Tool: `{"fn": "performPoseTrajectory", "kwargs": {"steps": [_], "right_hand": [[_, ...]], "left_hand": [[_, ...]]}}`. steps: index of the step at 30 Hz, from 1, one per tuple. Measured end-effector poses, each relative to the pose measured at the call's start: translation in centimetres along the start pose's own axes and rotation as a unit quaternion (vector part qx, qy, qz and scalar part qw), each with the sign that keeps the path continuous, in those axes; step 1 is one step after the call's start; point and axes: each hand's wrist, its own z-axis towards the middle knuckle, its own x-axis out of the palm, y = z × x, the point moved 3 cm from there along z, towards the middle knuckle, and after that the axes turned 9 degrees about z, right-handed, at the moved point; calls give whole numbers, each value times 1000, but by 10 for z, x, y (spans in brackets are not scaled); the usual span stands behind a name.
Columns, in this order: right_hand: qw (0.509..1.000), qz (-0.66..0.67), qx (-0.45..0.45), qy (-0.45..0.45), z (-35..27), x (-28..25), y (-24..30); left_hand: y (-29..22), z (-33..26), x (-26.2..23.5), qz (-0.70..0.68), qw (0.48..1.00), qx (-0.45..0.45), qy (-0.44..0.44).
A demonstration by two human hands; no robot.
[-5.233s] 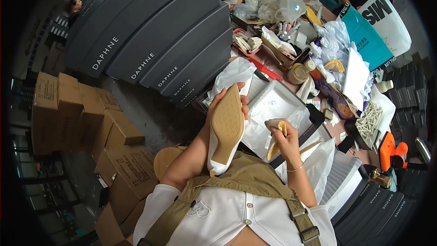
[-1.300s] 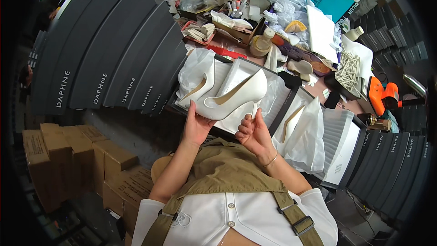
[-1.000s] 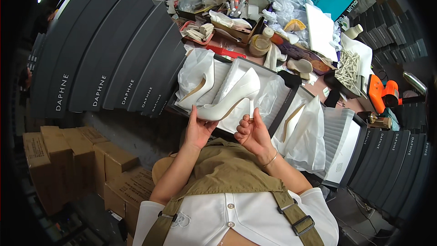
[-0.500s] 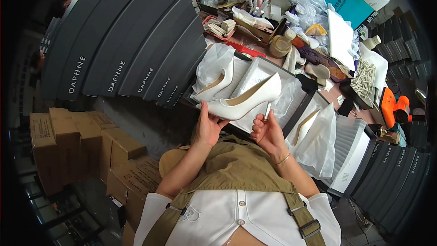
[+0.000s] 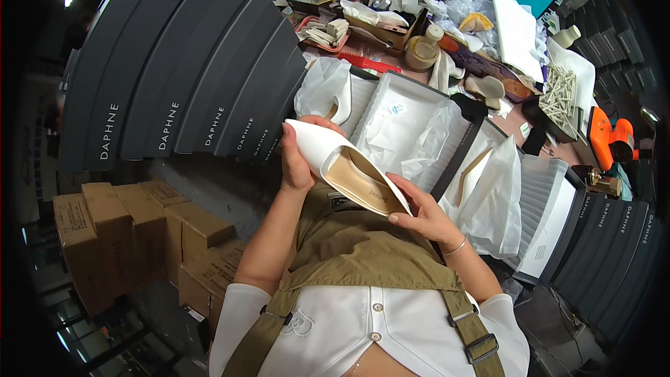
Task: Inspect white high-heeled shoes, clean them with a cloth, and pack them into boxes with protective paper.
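Note:
A white pointed high-heeled shoe (image 5: 317, 148) is held up between my two hands, its tan insole facing me and its toe pointing up and left. My left hand (image 5: 299, 160) grips it near the toe, with the thumb on the side and the fingers behind. My right hand (image 5: 423, 211) pinches the back of the shoe by the heel cup; the heel itself is hidden. Just beyond lies an open shoe box (image 5: 457, 160) with white tissue and a clear wrap. Another white shoe (image 5: 340, 108), partly wrapped in tissue, rests at the box's left.
Dark shoe boxes (image 5: 202, 63) stand in a tall stack on the left, cartons (image 5: 118, 237) below them. A second open box (image 5: 541, 237) with a wrapped shoe is at right. Bottles (image 5: 423, 50), a red comb (image 5: 370, 62), white sticks (image 5: 558, 94) and an orange tool (image 5: 601, 136) crowd the table.
The shoe has turned from a side view to toe up-left, insole toward me. My left hand has shifted up toward the toe; my right hand has moved from the heel tip to the heel cup.

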Motion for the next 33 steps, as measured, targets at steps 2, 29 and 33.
{"fn": "performPoseTrajectory", "kwargs": {"steps": [2,29,33], "right_hand": [[999,34,-7,-31,0,7,-4],[939,266,-71,-207,-141,-51,5],[964,191,-6,-184,-77,-47,18]], "left_hand": [[-2,11,0,19,1000,8,-22],[148,63,113,428,899,5,90],[56,15,109,413,898,99,111]]}}
